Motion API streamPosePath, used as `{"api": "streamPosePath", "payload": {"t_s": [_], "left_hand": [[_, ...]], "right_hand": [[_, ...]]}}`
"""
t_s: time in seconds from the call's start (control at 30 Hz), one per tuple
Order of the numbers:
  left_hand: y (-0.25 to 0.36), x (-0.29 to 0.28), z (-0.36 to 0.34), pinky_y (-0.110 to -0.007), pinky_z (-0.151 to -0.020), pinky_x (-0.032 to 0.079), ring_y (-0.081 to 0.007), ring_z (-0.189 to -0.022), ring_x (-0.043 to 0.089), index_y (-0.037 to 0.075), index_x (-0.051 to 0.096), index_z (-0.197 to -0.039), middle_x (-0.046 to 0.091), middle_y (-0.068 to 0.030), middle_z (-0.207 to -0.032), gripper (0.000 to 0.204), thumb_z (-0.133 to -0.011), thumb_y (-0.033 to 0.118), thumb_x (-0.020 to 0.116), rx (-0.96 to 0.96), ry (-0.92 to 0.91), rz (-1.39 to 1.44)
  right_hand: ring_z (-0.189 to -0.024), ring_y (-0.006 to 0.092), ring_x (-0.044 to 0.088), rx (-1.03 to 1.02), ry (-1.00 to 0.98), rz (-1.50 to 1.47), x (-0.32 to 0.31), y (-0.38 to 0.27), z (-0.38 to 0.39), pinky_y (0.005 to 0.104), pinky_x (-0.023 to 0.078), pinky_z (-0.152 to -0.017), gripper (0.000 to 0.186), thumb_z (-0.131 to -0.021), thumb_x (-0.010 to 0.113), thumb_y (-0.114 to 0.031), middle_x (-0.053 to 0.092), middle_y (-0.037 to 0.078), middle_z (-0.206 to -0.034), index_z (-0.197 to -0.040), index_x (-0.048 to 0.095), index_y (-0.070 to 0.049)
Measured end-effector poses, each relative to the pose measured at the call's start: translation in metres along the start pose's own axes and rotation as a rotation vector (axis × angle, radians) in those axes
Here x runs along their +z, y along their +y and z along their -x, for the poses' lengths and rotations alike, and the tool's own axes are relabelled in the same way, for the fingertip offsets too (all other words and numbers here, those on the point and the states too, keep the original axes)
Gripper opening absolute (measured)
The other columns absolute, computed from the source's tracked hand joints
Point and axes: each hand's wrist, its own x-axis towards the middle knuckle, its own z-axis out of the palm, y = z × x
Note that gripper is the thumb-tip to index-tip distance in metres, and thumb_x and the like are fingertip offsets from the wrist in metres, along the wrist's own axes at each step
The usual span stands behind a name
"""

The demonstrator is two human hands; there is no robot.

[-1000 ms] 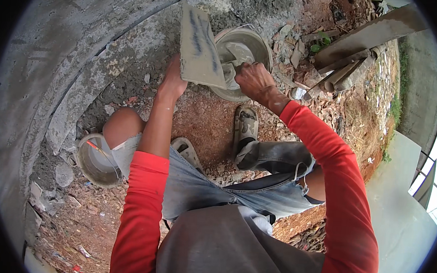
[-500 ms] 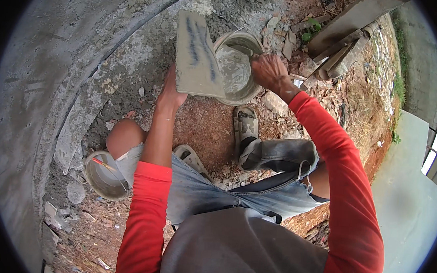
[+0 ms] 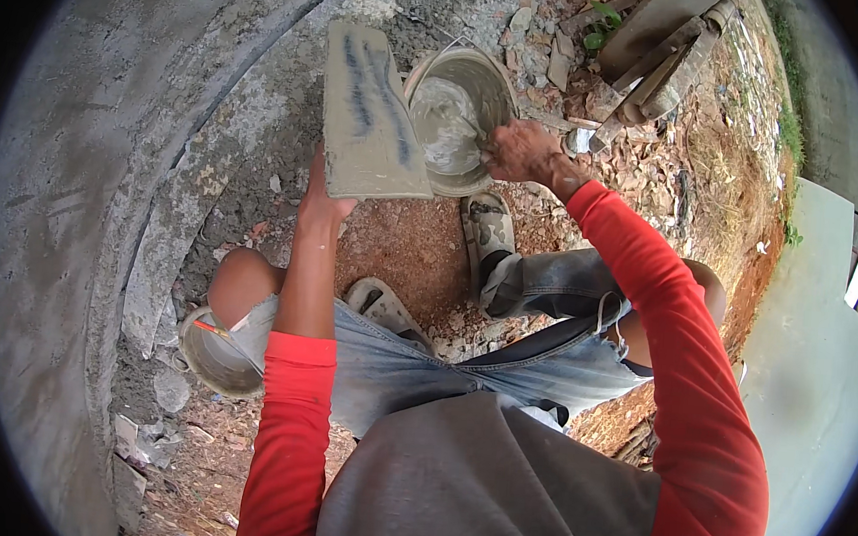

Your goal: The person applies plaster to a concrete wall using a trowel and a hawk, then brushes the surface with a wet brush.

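Observation:
My left hand (image 3: 327, 201) is closed on the near end of a flat rectangular board (image 3: 369, 117), grey with cement and marked by dark streaks; the grip beneath it is mostly hidden. The board tilts beside a bucket (image 3: 507, 81) and covers part of its left rim. Wet grey cement slurry (image 3: 443, 117) swirls in the bucket. Over the bucket's right inner side, my right hand (image 3: 524, 154) is closed in a fist. A slim tool seems to run from it into the slurry, but its kind is not clear.
A second bucket (image 3: 222, 363) with a red-and-yellow stick stands by my left knee. A cement wall (image 3: 70, 197) curves along the left. Wooden planks (image 3: 663, 61) lie at the upper right among rubble and dry leaves. A pale sheet (image 3: 800, 389) is at far right.
My right hand has moved slightly down and left along the bucket, and the slurry surface has changed. The board sits a little further left in view. The whole view has shifted slightly.

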Motion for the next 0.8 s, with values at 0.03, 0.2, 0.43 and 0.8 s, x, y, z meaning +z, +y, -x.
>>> {"api": "streamPosePath", "payload": {"t_s": [0.03, 0.2, 0.43, 0.8], "left_hand": [[-0.001, -0.008, -0.002, -0.038, -0.085, 0.058, -0.0216, -0.100, 0.067, 0.002, 0.059, -0.131, 0.066, -0.0098, -0.116, 0.032, -0.102, 0.018, 0.058, 0.001, -0.024, -0.055], [-0.003, 0.001, 0.003, -0.037, -0.085, 0.057, -0.0215, -0.098, 0.067, 0.001, 0.060, -0.130, 0.067, -0.0104, -0.113, 0.033, -0.102, 0.017, 0.057, -0.019, -0.003, 0.035], [0.007, 0.036, 0.022, -0.034, -0.086, 0.056, -0.0183, -0.099, 0.065, -0.002, 0.057, -0.132, 0.067, -0.0096, -0.115, 0.037, -0.103, 0.021, 0.056, 0.024, -0.027, -0.262], [0.069, 0.036, 0.053, -0.032, -0.083, 0.059, -0.0163, -0.095, 0.070, 0.000, 0.058, -0.130, 0.070, -0.0096, -0.110, 0.029, -0.103, 0.012, 0.053, 0.076, 0.143, -0.298]], "right_hand": [[-0.076, 0.0347, 0.073, 0.001, 0.003, -0.004, 0.002, -0.002, 0.001, 0.0465, 0.060, -0.071, 0.037, -0.087, 0.063, -0.041, 0.072, 0.019, -0.078, -0.081, 0.074, -0.006], [-0.092, 0.0418, 0.070, 0.190, -0.054, -0.368, 0.031, -0.009, 0.001, 0.0499, 0.058, -0.083, 0.045, -0.083, 0.068, -0.044, 0.072, 0.024, -0.094, -0.096, 0.075, -0.002], [-0.090, 0.0331, 0.071, 0.332, 0.124, -1.041, 0.095, -0.014, 0.027, 0.0407, 0.056, -0.080, 0.056, -0.087, 0.068, -0.047, 0.072, 0.023, -0.097, -0.107, 0.074, 0.005], [-0.043, 0.0091, 0.051, 0.602, 0.149, -1.476, -0.011, -0.090, 0.046, 0.0261, 0.038, -0.039, 0.037, -0.097, 0.063, -0.036, 0.058, 0.003, -0.058, -0.081, 0.073, -0.004]]}}
